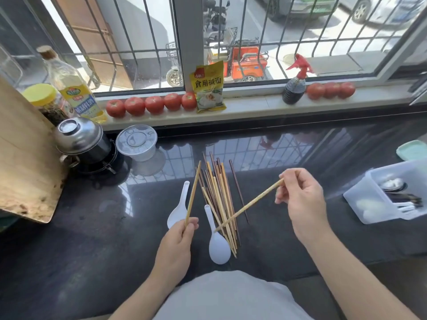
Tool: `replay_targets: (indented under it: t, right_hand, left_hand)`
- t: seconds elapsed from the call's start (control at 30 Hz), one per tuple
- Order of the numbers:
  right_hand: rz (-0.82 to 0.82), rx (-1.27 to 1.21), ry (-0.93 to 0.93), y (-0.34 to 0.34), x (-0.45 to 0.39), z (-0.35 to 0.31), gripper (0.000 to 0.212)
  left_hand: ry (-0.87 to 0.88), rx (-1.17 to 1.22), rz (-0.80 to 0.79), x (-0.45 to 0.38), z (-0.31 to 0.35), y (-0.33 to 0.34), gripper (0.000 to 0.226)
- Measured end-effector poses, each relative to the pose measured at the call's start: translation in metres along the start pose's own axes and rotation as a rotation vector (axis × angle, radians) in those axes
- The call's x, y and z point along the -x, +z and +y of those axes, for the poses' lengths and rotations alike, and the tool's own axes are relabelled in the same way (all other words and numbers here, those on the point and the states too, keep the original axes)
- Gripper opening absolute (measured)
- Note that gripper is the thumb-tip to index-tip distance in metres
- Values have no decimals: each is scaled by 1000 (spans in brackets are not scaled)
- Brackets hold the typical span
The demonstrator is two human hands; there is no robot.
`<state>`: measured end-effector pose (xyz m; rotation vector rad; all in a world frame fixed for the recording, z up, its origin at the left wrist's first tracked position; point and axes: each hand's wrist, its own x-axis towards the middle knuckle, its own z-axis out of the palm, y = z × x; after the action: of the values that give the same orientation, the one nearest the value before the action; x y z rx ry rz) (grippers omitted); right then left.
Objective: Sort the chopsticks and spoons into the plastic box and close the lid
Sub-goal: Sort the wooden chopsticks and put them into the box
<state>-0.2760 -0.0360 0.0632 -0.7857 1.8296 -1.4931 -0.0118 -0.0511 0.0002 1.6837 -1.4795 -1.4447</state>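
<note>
A pile of light and dark chopsticks (220,192) lies on the dark counter in the middle. My left hand (179,241) grips one light chopstick (193,195) by its near end, pointing away from me. My right hand (302,202) pinches the far end of another light chopstick (249,205), whose other end crosses the pile. Two white spoons lie beside the pile: one (178,210) left of it, one (217,243) at its near end. The translucent plastic box (369,204) stands at the right with spoons and dark chopsticks inside. Its teal lid (412,150) lies behind it.
A wooden board (25,162) leans at the left. Beside it stand a steel pot (80,140) and a round plastic container (137,143). Tomatoes (151,103), a yellow packet (209,86), an oil bottle (74,88) and a spray bottle (294,84) line the sill.
</note>
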Motion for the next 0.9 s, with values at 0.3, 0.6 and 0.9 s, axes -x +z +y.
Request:
replay_targets:
  t: [0.3,0.6,0.9]
  right_hand:
    - [-458,29,223,98,-9,6,23]
    - [-477,1086,224,97,-28,125,21]
    - [-427,1157,224,108,-31,125,18]
  left_hand:
    - [-50,33,-232,12,7,10,27]
    - [-270,352,-46,12,-9,-12,29]
    - [-264,294,-81,-2,-2,-12,28]
